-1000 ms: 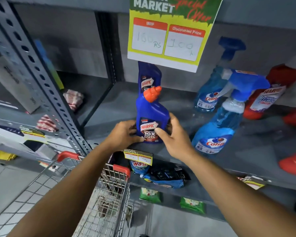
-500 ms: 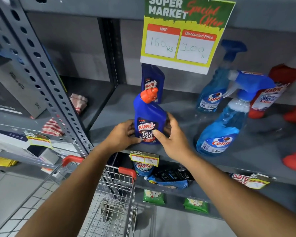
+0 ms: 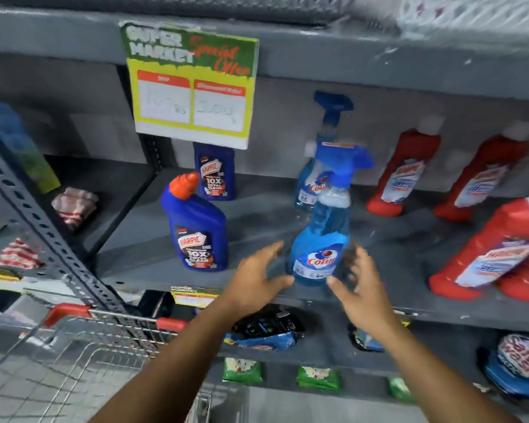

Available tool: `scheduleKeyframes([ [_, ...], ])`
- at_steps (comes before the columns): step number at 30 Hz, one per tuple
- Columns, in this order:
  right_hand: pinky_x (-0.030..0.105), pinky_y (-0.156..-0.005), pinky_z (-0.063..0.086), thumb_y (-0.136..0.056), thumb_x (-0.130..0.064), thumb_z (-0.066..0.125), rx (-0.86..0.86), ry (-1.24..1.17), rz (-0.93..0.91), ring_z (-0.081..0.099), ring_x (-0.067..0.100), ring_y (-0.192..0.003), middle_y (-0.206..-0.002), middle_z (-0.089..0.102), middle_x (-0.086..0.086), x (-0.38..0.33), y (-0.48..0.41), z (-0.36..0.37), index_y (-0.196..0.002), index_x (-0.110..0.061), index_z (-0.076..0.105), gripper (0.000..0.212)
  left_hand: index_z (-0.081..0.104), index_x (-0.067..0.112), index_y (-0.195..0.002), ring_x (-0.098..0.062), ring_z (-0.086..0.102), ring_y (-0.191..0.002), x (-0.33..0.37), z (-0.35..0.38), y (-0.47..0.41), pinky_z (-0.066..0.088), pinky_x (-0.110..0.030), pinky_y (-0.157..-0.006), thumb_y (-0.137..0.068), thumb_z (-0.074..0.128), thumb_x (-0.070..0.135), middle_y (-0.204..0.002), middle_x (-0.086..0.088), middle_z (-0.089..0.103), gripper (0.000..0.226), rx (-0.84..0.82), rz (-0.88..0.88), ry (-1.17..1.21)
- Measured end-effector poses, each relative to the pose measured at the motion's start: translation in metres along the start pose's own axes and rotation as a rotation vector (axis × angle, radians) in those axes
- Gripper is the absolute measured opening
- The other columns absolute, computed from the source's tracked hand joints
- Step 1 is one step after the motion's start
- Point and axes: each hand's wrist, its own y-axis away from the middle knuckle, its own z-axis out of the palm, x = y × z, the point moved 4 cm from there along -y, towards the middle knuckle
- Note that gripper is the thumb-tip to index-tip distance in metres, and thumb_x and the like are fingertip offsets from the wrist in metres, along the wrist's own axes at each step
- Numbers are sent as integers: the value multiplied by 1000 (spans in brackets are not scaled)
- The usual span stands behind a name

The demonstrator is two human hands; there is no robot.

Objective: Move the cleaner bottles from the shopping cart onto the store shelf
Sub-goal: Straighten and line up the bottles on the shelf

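Observation:
A dark blue Harpic bottle (image 3: 197,227) with an orange cap stands free on the grey shelf (image 3: 257,227), with a second one (image 3: 216,174) behind it. To its right stands a light blue Colin spray bottle (image 3: 321,239), another (image 3: 310,181) behind that. My left hand (image 3: 257,280) and my right hand (image 3: 359,288) are open on either side of the front Colin bottle's base, fingers spread. The image is blurred, so whether they touch it is unclear. Red Harpic bottles (image 3: 406,175) fill the shelf's right side.
The wire shopping cart (image 3: 83,352) with red handle grips sits at lower left; its visible part holds nothing. A yellow-green price sign (image 3: 191,87) hangs above. A perforated upright (image 3: 43,227) divides the shelving. Packets (image 3: 266,329) lie on the lower shelf.
Both hands let go of the front dark blue Harpic bottle, which stays standing, and moved right to either side of the Colin spray bottle. The view shifted right.

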Motion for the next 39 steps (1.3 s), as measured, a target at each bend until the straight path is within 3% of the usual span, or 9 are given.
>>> scheduleKeyframes([
  [5,44,-96,52,-81,-24,67,-51,90,1,66,18,-109,-116,70,-4,-4,-9,10,-115,-35,47,41,59,23,-119,-4,63,-109,10,19,-24,48,-36,-104,-75,71,16,-122,-2,66,46,-23,27,70],
  [8,43,-93,54,-80,-30,67,-44,83,-6,67,19,-107,-115,71,-3,-3,-6,9,-118,-39,45,45,54,15,-123,-1,61,-109,11,21,-25,46,-25,-103,-80,66,-3,-124,-8,63,48,-60,31,112],
  [17,29,-96,52,-83,-16,69,-55,13,-8,65,9,-107,-119,70,-1,1,-8,-7,-129,-24,49,50,45,1,-133,6,62,-101,21,38,-25,47,-7,-87,-82,62,-6,-125,-10,61,54,-33,-24,137],
  [22,33,-102,49,-83,-17,69,-68,-42,-27,58,7,-117,-128,59,-10,-2,-3,-12,-139,-26,38,65,41,10,-136,4,56,-115,29,36,-16,43,-25,-106,-80,68,4,-132,0,57,63,-30,-32,127],
  [27,14,-86,50,-84,-7,68,238,-248,-35,63,-5,-93,-111,65,1,16,20,-88,-118,-27,55,41,47,34,-80,-18,60,-86,48,39,37,52,-33,-79,-76,74,22,-87,8,59,30,559,14,-118],
  [29,8,-79,48,-85,-6,67,448,-194,-67,63,-3,-86,-101,66,12,34,36,-140,-101,-35,57,35,46,36,-76,-11,57,-80,65,73,50,46,-15,-74,-77,73,23,-84,10,58,30,472,118,-187],
  [32,16,-82,47,-82,-7,59,616,-64,-45,60,19,-98,-112,59,19,73,35,-206,-104,-45,52,45,54,32,-107,7,51,-102,96,135,31,38,-4,-89,-79,67,28,-108,18,55,31,178,310,-205],
  [35,40,-102,46,-83,-9,60,348,25,34,53,25,-122,-137,50,14,96,11,-228,-138,-22,38,60,39,18,-139,-4,41,-128,125,195,-16,31,-19,-108,-82,64,28,-138,9,44,63,-50,182,-57],
  [39,42,-106,45,-83,-11,64,85,62,-42,58,16,-121,-134,60,0,98,-5,-227,-139,-30,35,65,44,14,-134,-17,54,-125,155,246,-56,42,-43,-109,-75,67,28,-137,-7,56,65,-176,98,171],
])
